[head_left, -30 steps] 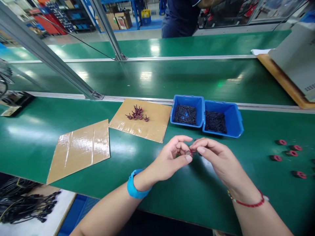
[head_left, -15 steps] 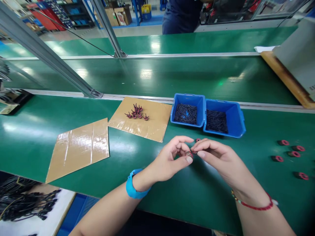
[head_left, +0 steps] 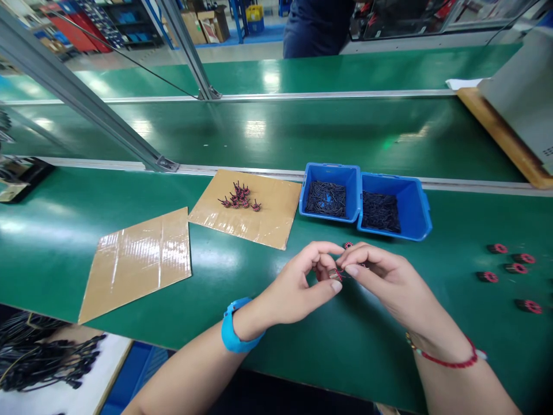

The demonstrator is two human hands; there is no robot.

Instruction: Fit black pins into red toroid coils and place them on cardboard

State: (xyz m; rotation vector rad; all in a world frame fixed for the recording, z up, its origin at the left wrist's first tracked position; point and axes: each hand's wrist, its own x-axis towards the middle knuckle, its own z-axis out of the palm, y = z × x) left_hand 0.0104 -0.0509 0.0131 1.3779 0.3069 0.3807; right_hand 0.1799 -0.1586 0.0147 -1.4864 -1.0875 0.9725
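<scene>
**Ring part pinched over the worktop; a slip is the main hazard**

Watching by remote head feed. Risks, largest item first.

Worktop (head_left: 294, 349): smooth and shiny. I judge that a dropped part could skid or roll on it.

Cardboard sheet (head_left: 268, 229): carries a loose pile of pronged parts (head_left: 239, 196). A knock to the sheet could scatter them.

Left grip (head_left: 300, 288): closed on 1 ring part (head_left: 334, 275), held between thumb and fingers in front of the bins. Too light a pinch could let it slip; too hard could mar its winding.

Right grip (head_left: 382, 276): fingertips drawn in just beside that part. I cannot tell whether they are closed on a lead; it is too fine to resolve. If so, a sharp tug could bend it or twist the part free.

Loose ring (head_left: 348, 245): just beyond the right fingertips, so a stray finger could nudge it away.

Containers: 2, side by side.

Larger, right-hand blue bin (head_left: 412, 202): thin dark pieces (head_left: 380, 212) heaped toward its left, bare blue at right.

Smaller, left-hand blue bin (head_left: 332, 173): short dark pieces (head_left: 317, 199), some blue showing among them; bits or bin floor, I cannot tell.
</scene>
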